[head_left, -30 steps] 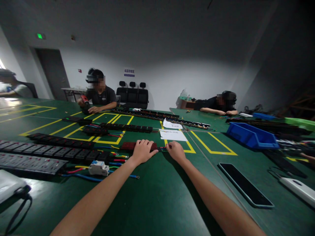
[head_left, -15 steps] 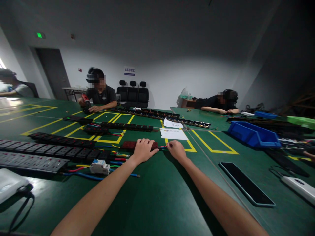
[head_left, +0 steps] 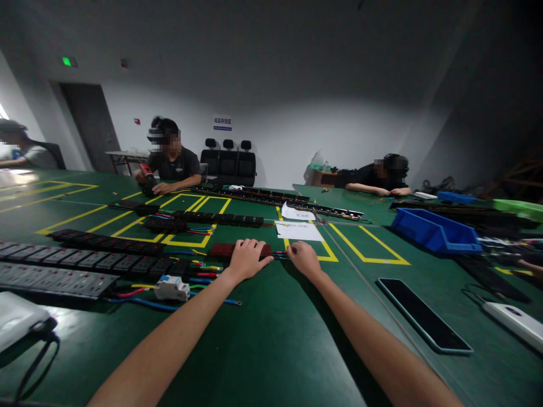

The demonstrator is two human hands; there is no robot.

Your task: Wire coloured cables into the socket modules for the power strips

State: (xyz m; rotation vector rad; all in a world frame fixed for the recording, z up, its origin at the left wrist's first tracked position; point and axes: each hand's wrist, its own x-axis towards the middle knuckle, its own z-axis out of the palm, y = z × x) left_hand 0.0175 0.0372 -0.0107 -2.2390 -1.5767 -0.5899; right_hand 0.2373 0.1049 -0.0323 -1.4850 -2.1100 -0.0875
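Observation:
A dark red strip (head_left: 220, 249) lies on the green table, with wires (head_left: 280, 255) coming out of its right end. My left hand (head_left: 247, 260) rests over the strip's right part, its fingers curled over the far edge and the thumb pointing right. Beside it, my right hand (head_left: 304, 258) is closed in a pinch at the wires; its fingertips meet the wire ends. White paper sheets (head_left: 299, 230) lie just beyond my right hand. To the left are black socket strips (head_left: 106, 261) and a white breaker (head_left: 172, 288) with coloured wires.
A phone (head_left: 424, 314) lies to the right, with a blue bin (head_left: 436, 232) behind it and a white device (head_left: 515, 322) beyond. Another white device (head_left: 21, 319) is at the left edge. Across the table a person (head_left: 173, 161) holds a red drill (head_left: 146, 172); another leans at the right.

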